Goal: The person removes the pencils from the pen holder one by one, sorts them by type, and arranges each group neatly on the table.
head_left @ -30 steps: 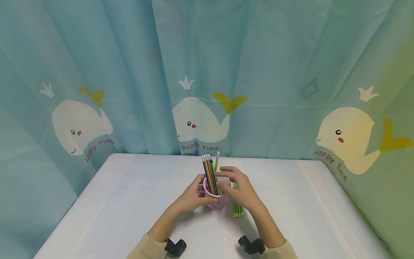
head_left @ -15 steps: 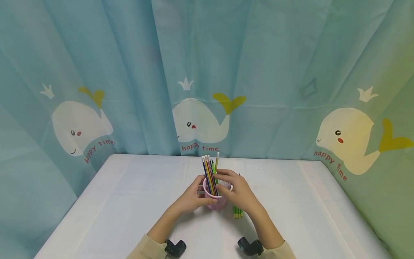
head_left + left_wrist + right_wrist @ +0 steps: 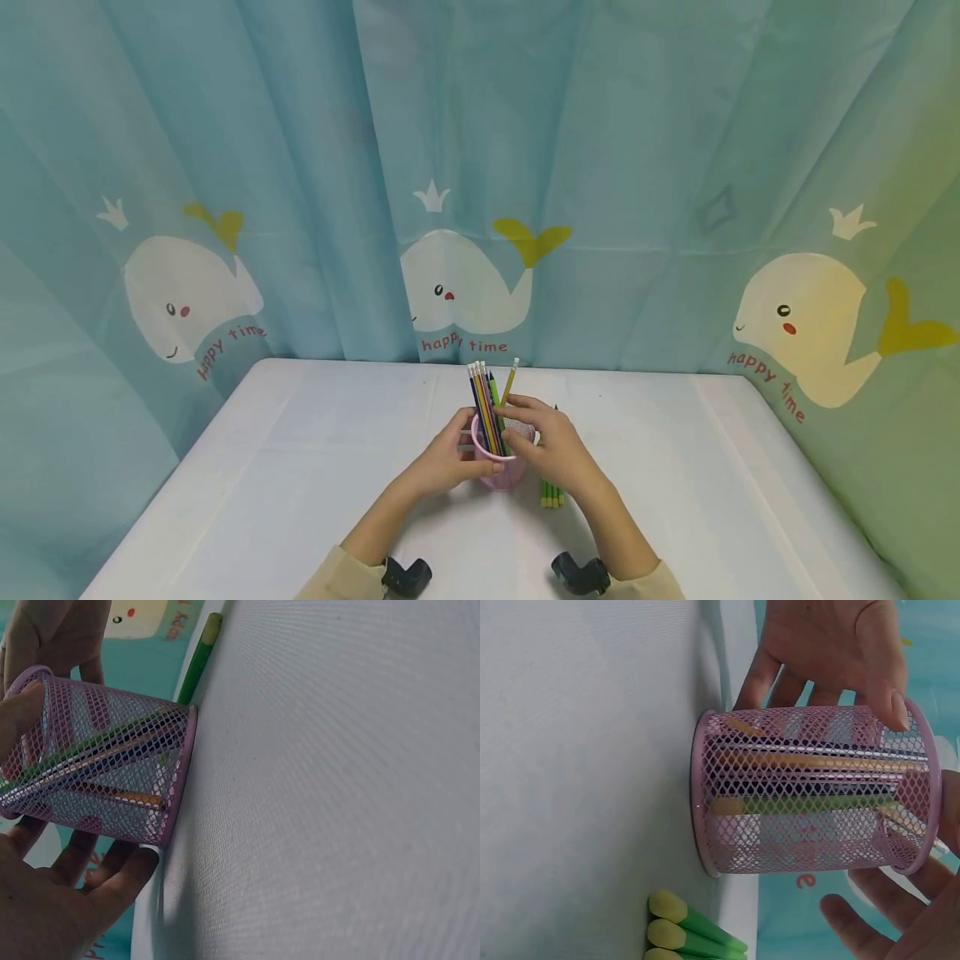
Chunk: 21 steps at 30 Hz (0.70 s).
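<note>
My left hand (image 3: 442, 462) grips a pink mesh pencil cup (image 3: 501, 477), its thumb across the front and its fingers round the far left side. Inside the cup, several striped pencils (image 3: 483, 408) lean together to the left. A green pencil (image 3: 817, 802) stands beside them, its blunt end near the bottom. Over the right rim, my right hand (image 3: 551, 442) pinches this green pencil between thumb and fingertips. A yellow pencil (image 3: 510, 379) with a white eraser leans right, just behind the right fingers. The cup's base seems to rest on the table.
Several green pencils (image 3: 552, 497) lie side by side on the white table (image 3: 300, 483), right of the cup and partly under my right hand. A blue curtain (image 3: 637, 167) printed with whales hangs along the table's far edge.
My right hand has shifted slightly left and its fingers have come closer together. The green pencil stands a little straighter. The yellow pencil's top has tipped right. My left hand keeps its grip.
</note>
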Each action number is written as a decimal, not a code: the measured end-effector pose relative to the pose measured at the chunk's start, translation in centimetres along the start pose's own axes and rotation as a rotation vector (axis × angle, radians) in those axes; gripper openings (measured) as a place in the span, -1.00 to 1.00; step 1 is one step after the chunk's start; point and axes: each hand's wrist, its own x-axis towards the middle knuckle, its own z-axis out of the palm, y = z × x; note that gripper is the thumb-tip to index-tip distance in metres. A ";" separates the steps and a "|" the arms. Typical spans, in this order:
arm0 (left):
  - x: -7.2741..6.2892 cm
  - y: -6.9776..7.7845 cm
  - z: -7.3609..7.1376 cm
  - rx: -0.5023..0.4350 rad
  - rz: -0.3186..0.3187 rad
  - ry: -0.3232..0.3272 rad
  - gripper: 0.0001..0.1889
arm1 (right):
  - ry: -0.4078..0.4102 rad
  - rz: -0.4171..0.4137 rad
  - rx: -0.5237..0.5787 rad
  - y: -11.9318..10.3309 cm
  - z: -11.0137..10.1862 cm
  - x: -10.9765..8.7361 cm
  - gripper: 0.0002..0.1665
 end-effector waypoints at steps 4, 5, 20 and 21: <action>0.0 -0.1 0.0 -0.001 -0.003 0.001 -0.23 | 0.029 0.019 -0.057 -0.2 0.2 0.0 -0.62; 0.0 -0.1 0.0 -0.003 -0.003 0.002 -0.23 | 0.044 0.019 -0.088 -0.3 0.2 0.0 -0.63; 0.0 -0.2 0.0 0.019 -0.018 0.013 -0.24 | 0.096 -0.017 -0.312 -0.9 0.6 -0.1 -0.70; 0.0 -0.2 0.0 0.021 -0.019 0.014 -0.23 | 0.099 -0.011 -0.330 -1.0 0.6 -0.1 -0.68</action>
